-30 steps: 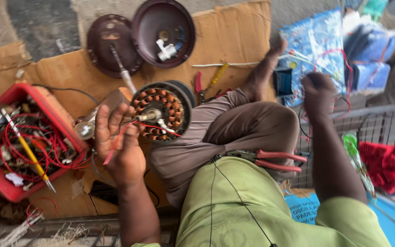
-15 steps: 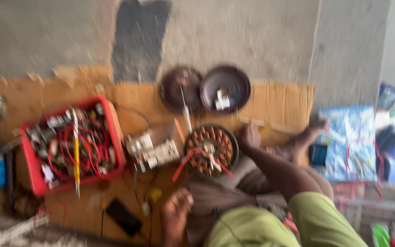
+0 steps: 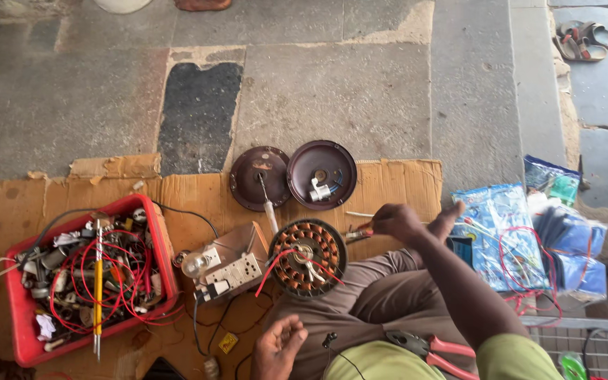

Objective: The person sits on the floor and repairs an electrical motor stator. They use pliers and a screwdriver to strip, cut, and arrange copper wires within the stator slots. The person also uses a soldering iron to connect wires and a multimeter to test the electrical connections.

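Your right hand (image 3: 393, 220) reaches past the fan motor (image 3: 309, 257) resting against your knee, its grip closed on a small tool (image 3: 357, 233). Your left hand (image 3: 278, 346) hovers open, holding nothing, over the cardboard (image 3: 388, 184).

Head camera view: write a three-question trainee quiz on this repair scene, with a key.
1. True or false: the right hand is reaching toward the small tool on the cardboard beside the wound motor core.
2. Which holds the tangle of red wire? A) the red tray B) the blue packets C) the two brown round covers
3. Fill in: the red-handled pliers lie on the person's ____.

Key: 1 true; 2 A; 3 lap. The left hand is open and holds nothing.
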